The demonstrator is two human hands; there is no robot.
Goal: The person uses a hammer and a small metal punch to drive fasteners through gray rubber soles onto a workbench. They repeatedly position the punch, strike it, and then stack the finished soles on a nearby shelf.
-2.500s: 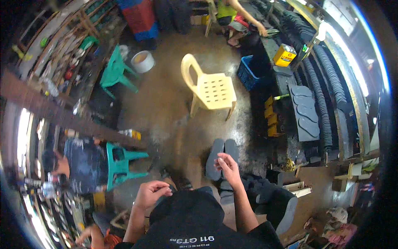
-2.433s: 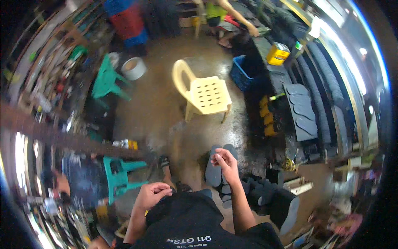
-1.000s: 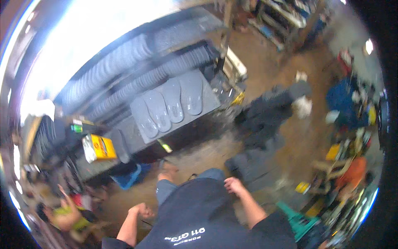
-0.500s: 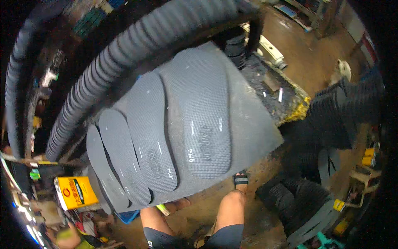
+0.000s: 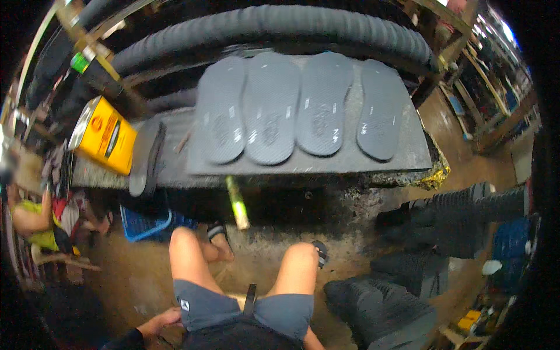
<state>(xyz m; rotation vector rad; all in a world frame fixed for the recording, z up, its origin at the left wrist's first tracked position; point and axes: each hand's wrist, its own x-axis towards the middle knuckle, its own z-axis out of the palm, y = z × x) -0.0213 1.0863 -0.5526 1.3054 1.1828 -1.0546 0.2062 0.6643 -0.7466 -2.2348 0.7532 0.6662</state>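
Observation:
My left hand [image 5: 166,320] is low beside my left thigh, its fingers bent and partly hidden, so I cannot make out whether it holds anything. Only a bit of my right hand or wrist [image 5: 313,340] shows by my right thigh at the lower edge; its fingers are out of sight. In front of me, several grey textured flip-flop soles [image 5: 270,111] lie in a row on a dark flat board [image 5: 411,140]. Small white marks run across them. Neither hand touches the soles.
Left of the board stand a yellow rectangular can [image 5: 111,137] and more soles [image 5: 146,160]. A handle with bright yellow-green wrapping [image 5: 237,204] juts from the bench front. A blue basket [image 5: 146,221] sits below. Stacked dark soles [image 5: 373,303] lie right; long rows [image 5: 280,26] line the back.
My view has swung round and drawn back, so the board now appears level and farther off. My left hand and part of my right have come into view at the lower edge.

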